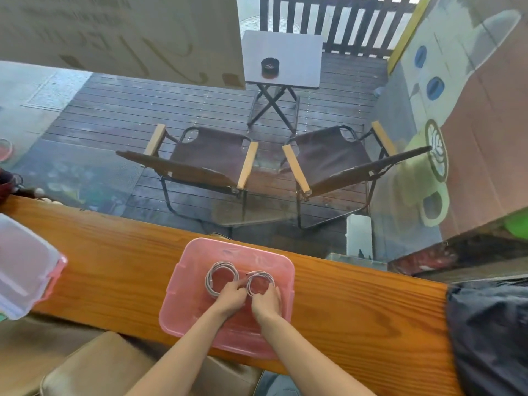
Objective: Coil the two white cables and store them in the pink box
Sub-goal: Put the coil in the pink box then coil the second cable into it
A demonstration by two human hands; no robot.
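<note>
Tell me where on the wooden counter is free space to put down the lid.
The counter is bare between the lid at the left and the pink box, and again between the box and the black bag at the right. Inside the box it is crowded: both coils and both hands.

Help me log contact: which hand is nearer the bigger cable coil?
Left. The left hand touches the bigger coil's near edge; the right hand sits beyond it, on the smaller coil.

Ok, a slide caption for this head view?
Both hands, left and right, set two coiled white cables inside the open pink box.
</note>
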